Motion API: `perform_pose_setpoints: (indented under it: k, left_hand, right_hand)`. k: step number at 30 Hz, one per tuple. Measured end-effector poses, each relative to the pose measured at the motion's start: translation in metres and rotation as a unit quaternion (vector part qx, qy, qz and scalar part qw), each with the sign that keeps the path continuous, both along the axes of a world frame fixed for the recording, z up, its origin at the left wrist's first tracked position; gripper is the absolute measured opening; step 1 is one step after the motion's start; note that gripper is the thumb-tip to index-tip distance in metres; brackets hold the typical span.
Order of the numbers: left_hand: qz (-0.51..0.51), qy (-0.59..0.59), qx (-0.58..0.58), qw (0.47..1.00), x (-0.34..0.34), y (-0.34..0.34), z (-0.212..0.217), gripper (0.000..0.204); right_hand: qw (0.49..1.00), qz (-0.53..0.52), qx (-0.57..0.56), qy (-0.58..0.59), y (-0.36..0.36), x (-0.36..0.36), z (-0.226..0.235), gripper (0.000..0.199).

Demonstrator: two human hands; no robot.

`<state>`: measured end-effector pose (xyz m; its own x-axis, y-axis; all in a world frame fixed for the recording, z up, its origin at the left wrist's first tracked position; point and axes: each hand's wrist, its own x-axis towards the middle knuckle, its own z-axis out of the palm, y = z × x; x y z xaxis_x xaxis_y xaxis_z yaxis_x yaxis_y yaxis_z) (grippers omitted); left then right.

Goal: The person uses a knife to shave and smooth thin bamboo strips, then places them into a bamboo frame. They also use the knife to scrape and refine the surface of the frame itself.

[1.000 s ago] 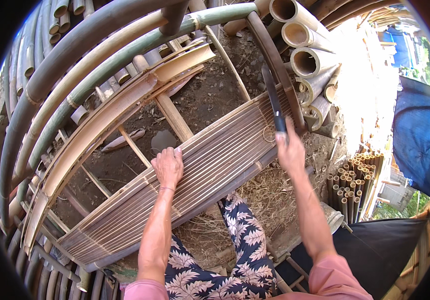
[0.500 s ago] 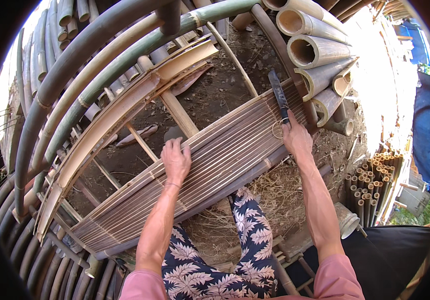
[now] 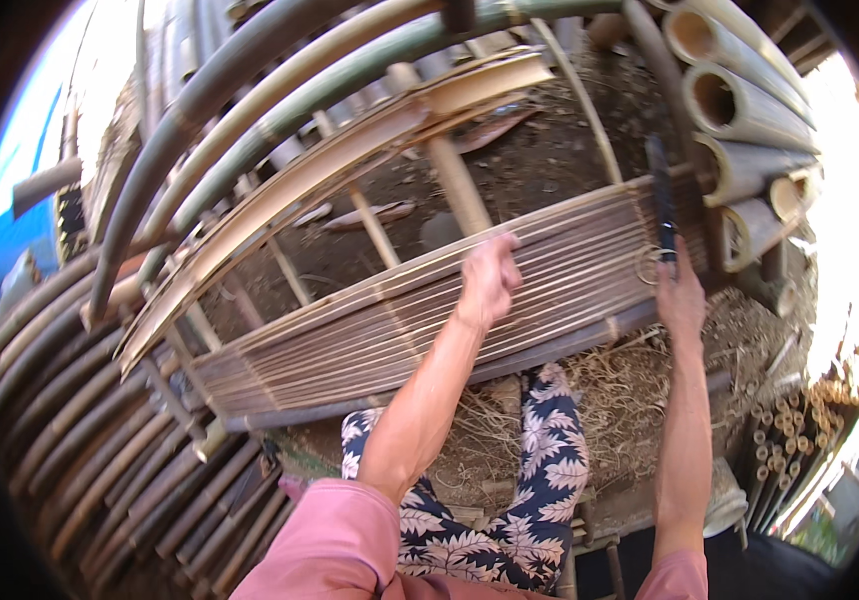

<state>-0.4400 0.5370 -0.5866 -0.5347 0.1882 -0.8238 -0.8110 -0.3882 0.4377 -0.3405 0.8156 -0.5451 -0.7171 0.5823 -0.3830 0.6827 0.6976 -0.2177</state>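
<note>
A long panel of narrow bamboo slats (image 3: 540, 290) lies slantwise in front of me, framed by dark bamboo poles. My right hand (image 3: 683, 300) grips the black handle of a knife (image 3: 663, 190) at the panel's right end. The dark blade points away from me. Beside the handle a thin pale loop (image 3: 650, 265) rests on the slats. Over the middle of the panel, close to its far edge, is my left hand (image 3: 491, 278). Its fingers are curled in and slightly blurred; whatever they may hold is hidden.
Thick cut bamboo tubes (image 3: 735, 105) are stacked at the far right. A split bamboo length (image 3: 330, 160) and curved poles (image 3: 350, 85) arch beyond the panel. Dark poles (image 3: 100, 470) fill the lower left. Shavings (image 3: 610, 400) litter the ground; thin canes (image 3: 790, 435) stand bundled at right.
The whole view has swung, shifting the scene rightward. My left hand has moved right along the panel, its fingers more curled. My right hand still holds the knife at the right end.
</note>
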Motion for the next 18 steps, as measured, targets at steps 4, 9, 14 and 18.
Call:
perform_pose_setpoints:
  k: [4,9,14,18]
  left_hand:
    - [-0.327,-0.206,0.148,0.910,0.133,-0.107,0.073,0.013]
    - [-0.572,0.111,-0.459,0.670,0.181,-0.244,0.055,0.076]
    - [-0.283,0.171,-0.729,0.600,0.076,-0.366,0.006,0.077]
    - [-0.350,0.022,-0.726,0.591,0.070,-0.462,-0.025,0.082]
  right_hand:
    - [0.999,0.001,-0.038,-0.039,-0.009,-0.004,0.001,0.060]
    - [0.997,-0.002,-0.035,0.062,-0.046,0.016,0.006,0.054]
    - [0.979,0.059,-0.121,0.155,-0.183,0.045,0.057,0.051]
    - [0.974,0.109,-0.161,0.114,-0.275,0.062,0.079,0.052]
